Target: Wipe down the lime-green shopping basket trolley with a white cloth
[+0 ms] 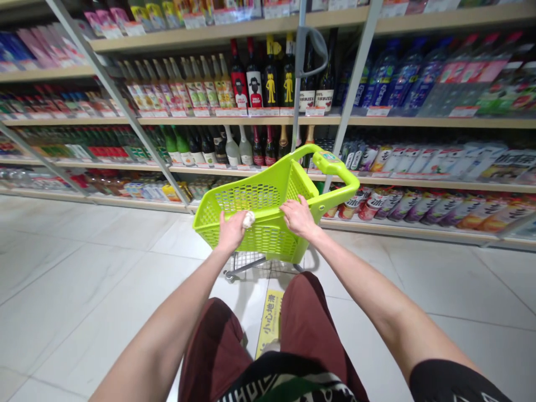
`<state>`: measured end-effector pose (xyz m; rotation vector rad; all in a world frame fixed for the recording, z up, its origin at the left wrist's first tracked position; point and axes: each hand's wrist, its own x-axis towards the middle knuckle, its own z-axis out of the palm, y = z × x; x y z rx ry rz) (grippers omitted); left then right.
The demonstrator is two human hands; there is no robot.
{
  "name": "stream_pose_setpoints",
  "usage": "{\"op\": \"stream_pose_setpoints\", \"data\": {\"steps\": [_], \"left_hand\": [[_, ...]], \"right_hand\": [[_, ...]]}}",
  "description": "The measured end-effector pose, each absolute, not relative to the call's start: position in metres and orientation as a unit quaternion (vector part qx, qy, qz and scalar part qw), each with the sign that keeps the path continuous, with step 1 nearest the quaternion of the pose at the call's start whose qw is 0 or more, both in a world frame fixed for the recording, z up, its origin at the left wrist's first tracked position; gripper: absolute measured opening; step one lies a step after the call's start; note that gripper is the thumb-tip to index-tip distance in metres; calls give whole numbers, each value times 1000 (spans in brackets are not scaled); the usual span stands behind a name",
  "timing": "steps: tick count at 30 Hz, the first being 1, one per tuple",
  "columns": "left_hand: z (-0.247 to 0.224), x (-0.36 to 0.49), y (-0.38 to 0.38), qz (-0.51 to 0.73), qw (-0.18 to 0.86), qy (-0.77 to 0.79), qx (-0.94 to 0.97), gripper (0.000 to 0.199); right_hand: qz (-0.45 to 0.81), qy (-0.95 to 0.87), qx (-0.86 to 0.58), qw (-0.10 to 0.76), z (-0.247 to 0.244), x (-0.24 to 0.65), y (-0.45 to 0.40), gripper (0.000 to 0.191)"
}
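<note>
A lime-green shopping cart (272, 244) with perforated plastic sides stands side-on in front of me. My left hand (233, 230) is at its near rim, with a small crumpled white wad (248, 219) held at the thumb side. Farther right along the same rim, close to the cart's handle (349, 184), my right hand (298, 215) has its fingers curled over the edge. Only the cart's perforated walls show inside the basket.
Behind the cart, shelves (268, 113) hold rows of bottles and drink packs. A grey hook-shaped holder (320, 50) sticks out from a post. On the tiled floor (125, 262), a yellow sign (268, 319) lies between my legs.
</note>
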<state>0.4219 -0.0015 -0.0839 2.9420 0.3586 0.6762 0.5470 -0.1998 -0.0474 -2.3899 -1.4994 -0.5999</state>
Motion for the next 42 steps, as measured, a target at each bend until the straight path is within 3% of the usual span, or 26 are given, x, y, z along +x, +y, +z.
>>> {"op": "stream_pose_setpoints", "data": {"steps": [5,14,24,35,42], "left_hand": [[-76,444,-32,246,58,43,966,45],[-103,378,62,246,46,181,951,44],[-87,434,-10,254,79,23,964,46],[-117,365,86,281,41,206,936,44],[-110,402,45,278,70,122,950,45]], "right_hand": [[-218,-527,-813,117,-50,549,-199,29],[-270,-514,-807,110,-62,552,-196,31],[-279,-509,-810,77,-60,545,-196,37],[-306,-513,-795,109,-68,546,-203,34],[-310,-503,-797,124,-73,553,-201,32]]}}
